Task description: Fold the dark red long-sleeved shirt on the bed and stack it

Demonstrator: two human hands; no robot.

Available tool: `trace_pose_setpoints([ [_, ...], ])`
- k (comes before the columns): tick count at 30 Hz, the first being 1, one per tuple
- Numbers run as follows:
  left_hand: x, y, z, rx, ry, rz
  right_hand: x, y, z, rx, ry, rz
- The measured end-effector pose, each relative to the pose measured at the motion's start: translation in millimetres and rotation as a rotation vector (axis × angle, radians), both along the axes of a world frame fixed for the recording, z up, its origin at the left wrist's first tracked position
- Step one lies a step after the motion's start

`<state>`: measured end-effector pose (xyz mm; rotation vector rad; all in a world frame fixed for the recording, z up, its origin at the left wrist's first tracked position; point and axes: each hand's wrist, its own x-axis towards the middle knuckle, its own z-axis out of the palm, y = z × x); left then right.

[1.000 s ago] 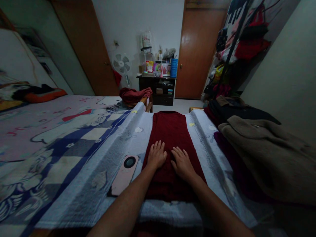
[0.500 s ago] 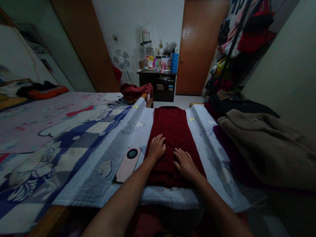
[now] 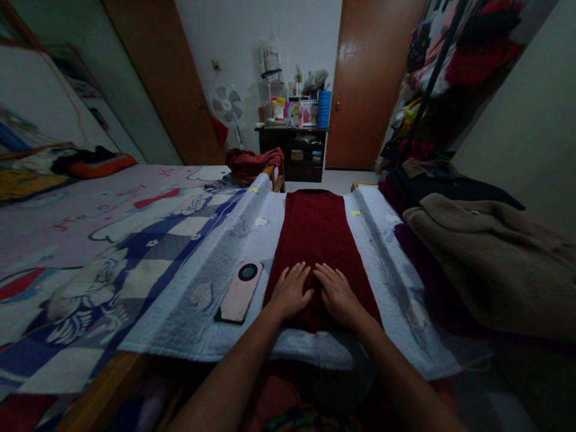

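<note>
A dark red garment, folded into a long strip, lies flat on a pale blue cloth. My left hand rests palm down on the near part of the garment, its fingers stretched forward. Close beside it, my right hand lies flat on the same fabric with its fingers extended. Neither hand grips anything. To the left of my left hand a pink phone with a round black camera ring lies face down on the pale cloth.
Folded clothes, with a brown fleece garment in front, are stacked at the right. A bed with a patterned sheet stretches along the left. Farther back are a reddish cloth heap, a dark cabinet and a white fan.
My left hand has slid back toward me on the garment, and the two hands are now closer together and level. The view has shifted slightly.
</note>
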<state>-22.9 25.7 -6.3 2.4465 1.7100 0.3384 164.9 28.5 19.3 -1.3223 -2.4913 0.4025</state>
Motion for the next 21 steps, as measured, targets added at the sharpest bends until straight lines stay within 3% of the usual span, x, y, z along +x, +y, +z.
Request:
trace_pose_setpoints([
  [3,1,1,-3.4,0.018,0.014,0.009,-5,-8,-0.1,-0.052,-0.014,0.033],
  [11,0,1,-3.5,0.04,-0.003,0.013,0,-13,-10.0,-0.073,-0.086,-0.037],
  [21,2,-5,1.7,0.081,-0.073,0.015,15,-23,-7.2,-0.092,-0.033,-0.039],
])
